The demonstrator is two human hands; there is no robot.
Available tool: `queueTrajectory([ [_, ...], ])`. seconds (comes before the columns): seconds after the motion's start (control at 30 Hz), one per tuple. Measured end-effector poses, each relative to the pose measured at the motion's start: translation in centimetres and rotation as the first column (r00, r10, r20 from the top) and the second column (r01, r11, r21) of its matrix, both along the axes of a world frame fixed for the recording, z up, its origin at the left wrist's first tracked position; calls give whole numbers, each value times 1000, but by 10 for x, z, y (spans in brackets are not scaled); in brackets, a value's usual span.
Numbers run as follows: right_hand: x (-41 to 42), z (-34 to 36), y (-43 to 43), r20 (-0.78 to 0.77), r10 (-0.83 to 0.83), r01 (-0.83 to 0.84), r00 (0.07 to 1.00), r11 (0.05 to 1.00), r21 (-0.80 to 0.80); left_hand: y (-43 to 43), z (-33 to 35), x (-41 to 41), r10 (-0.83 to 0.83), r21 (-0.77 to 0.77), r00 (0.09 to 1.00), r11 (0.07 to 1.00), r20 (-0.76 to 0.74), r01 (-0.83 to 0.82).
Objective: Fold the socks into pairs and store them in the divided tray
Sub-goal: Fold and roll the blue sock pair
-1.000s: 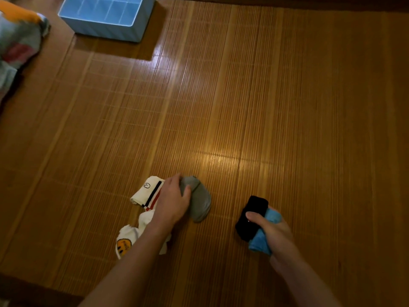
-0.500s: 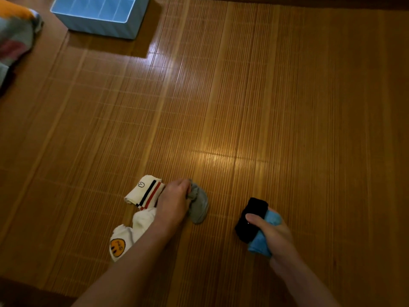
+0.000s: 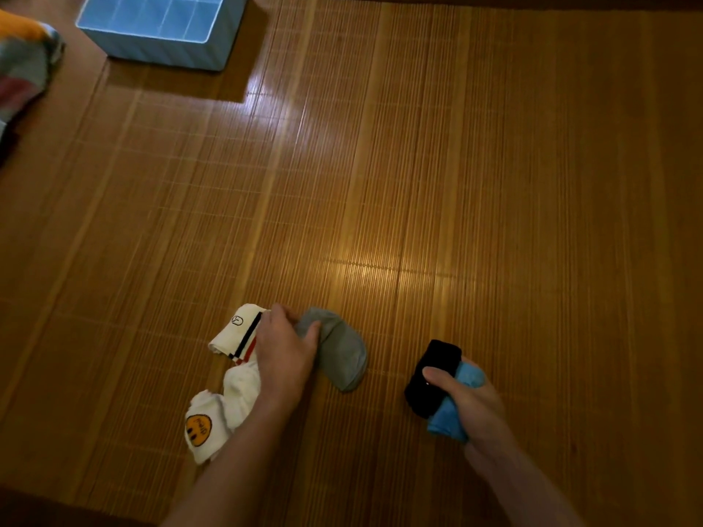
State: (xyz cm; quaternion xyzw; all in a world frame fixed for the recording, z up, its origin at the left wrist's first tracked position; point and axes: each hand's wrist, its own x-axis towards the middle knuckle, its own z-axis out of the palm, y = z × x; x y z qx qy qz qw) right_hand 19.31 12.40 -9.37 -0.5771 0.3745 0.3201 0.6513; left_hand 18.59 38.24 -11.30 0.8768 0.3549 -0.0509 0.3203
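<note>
Bamboo matting (image 3: 494, 184) in warm brown covers the whole floor, with a dull glare running down its slats. On it, at the far left, stands a pale blue divided tray (image 3: 163, 51), its top cut off by the edge of the picture. A heap of multicoloured fabric (image 3: 26, 62) lies just left of the tray, off the mat.

Well apart from the tray, on the side nearest the person and slightly to its right, two bare forearms reach in. The left hand (image 3: 285, 351) lies across a loose group of socks, thumb and fingers curled onto one end of a grey sock (image 3: 342, 351), which lies flat on the mat. Partly under that wrist, on the tray's side of the grey sock, are a white sock with black and red stripes (image 3: 236, 332) and a crumpled white sock with a yellow smiley face (image 3: 205, 431).

Further right of the tray again, the right hand (image 3: 468, 401) is clamped round a sock bundle (image 3: 430, 374), black and bright blue, thumb pressed over the black part. All the socks lie or are held well clear of the tray.
</note>
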Motion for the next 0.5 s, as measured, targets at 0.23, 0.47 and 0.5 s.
queueTrajectory([
  [0.23,-3,-1,-4,-3,1,-1,1000,1000,14,2,-6,5,-47,-160,984,987,-172,20],
  [0.47,-1,-2,-8,-8,-8,9,1000,1000,14,-8,2,-2,-216,61,973,973,-85,221],
  [0.5,-1,-2,-8,-9,-8,8,1000,1000,11,-10,4,-4,-255,70,965,963,-65,260],
])
